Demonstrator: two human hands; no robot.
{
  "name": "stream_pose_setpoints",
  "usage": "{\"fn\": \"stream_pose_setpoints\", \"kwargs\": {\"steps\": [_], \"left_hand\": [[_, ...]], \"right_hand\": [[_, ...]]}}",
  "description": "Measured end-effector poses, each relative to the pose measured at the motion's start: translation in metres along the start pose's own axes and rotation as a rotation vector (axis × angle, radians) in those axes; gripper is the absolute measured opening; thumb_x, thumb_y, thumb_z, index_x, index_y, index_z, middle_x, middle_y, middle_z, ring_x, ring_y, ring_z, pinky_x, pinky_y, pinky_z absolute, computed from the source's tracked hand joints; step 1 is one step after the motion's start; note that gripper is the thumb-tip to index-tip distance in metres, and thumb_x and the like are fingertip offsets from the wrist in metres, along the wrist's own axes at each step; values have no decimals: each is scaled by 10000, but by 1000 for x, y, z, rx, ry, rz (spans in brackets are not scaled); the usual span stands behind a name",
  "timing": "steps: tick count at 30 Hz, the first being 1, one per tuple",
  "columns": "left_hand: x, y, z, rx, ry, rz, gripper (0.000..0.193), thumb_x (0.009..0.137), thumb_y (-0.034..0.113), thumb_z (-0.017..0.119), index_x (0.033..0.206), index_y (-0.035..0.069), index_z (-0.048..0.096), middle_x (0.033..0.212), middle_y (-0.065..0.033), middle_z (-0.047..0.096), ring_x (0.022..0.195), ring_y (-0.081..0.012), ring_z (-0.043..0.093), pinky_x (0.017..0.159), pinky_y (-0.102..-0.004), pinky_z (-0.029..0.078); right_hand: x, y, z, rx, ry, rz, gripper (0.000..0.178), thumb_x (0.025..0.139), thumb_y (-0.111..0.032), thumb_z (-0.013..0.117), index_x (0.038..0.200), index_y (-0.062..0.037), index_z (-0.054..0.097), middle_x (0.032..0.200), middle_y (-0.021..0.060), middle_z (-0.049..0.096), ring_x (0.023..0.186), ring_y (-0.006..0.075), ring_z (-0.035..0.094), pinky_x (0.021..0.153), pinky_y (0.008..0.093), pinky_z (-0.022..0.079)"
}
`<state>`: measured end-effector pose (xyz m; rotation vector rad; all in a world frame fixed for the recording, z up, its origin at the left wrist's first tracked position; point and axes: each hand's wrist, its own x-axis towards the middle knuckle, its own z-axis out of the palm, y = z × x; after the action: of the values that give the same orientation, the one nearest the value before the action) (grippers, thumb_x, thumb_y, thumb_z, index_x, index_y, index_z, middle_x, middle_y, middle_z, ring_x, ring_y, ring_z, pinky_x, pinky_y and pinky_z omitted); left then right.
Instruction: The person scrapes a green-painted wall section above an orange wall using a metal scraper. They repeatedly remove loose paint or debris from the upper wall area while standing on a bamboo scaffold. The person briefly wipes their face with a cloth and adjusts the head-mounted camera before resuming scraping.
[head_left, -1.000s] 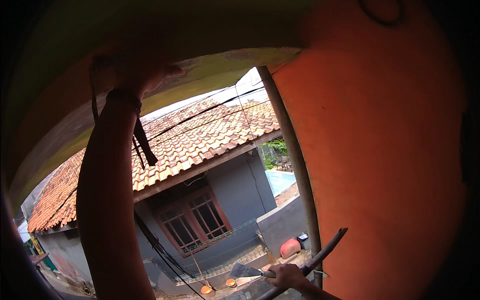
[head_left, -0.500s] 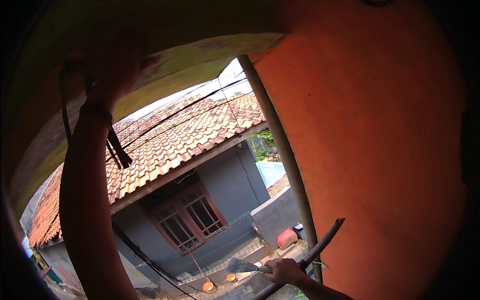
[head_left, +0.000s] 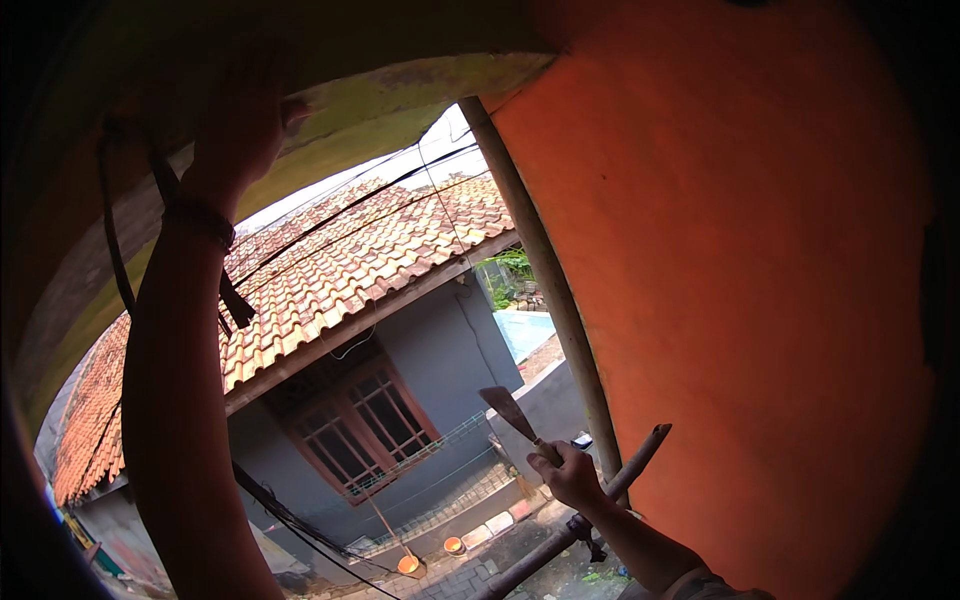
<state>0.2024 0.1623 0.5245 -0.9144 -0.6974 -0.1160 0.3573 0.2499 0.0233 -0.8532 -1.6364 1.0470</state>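
My left hand is raised overhead and pressed flat against the yellowish underside of an overhang; a dark band circles the wrist. Low at the centre right, my right hand is closed on the handle of a putty knife, whose flat blade points up and to the left. The hand is just left of a large orange wall and above a wooden scaffold pole.
A vertical bamboo pole runs along the orange wall's edge. Beyond and below lie a clay-tiled roof, a grey house with a red-framed window, overhead cables, a dark hanging strap and a paved yard far below.
The view has swung right and down. My right hand has risen, and the putty knife blade has turned from nearly flat to pointing upward. My left hand stays on the overhang.
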Motion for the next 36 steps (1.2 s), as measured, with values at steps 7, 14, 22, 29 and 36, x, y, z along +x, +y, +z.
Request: {"fn": "stream_pose_setpoints", "kwargs": {"steps": [7, 14, 22, 29, 36], "left_hand": [[-19, -13, -9, -91, 19, -35, 472, 832, 192, 601, 1266, 76, 460, 1272, -127, 475, 1203, -302, 423, 1018, -407, 336], [-24, -19, -19, -41, 0, -13, 465, 824, 174, 599, 1261, 84, 470, 1264, -124, 491, 1194, -302, 433, 1021, -412, 329], [-22, -17, -16, -69, -1, -31, 477, 812, 156, 601, 1266, 87, 472, 1262, -132, 494, 1195, -302, 432, 1029, -419, 313], [-25, -18, -10, -71, -2, -55, 479, 803, 160, 610, 1261, 95, 484, 1267, -128, 494, 1200, -301, 428, 1026, -420, 319], [-25, -11, -14, -45, 18, -34, 462, 815, 178, 606, 1256, 103, 491, 1275, -126, 490, 1201, -304, 428, 1017, -411, 340]], "right_hand": [[150, -180, -94, 484, 206, -292, 314, 938, -262, 459, 1220, -124, 469, 706, 4, 473, 510, 50, 406, 439, 200, 354], [195, -277, -110, 705, 118, -444, 134, 882, -216, 460, 982, -130, 485, 668, -12, 397, 491, 63, 375, 417, 226, 311], [190, -274, -82, 603, 176, -500, 128, 872, -234, 480, 846, -110, 458, 632, -1, 424, 478, 66, 405, 382, 230, 296], [186, -295, -79, 822, 12, -424, 97, 883, -217, 457, 872, -121, 462, 672, -15, 411, 484, 51, 366, 395, 213, 278], [203, -285, -87, 950, 46, -428, 96, 882, -221, 456, 909, -130, 446, 658, 3, 408, 466, 60, 371, 359, 203, 269]]}}
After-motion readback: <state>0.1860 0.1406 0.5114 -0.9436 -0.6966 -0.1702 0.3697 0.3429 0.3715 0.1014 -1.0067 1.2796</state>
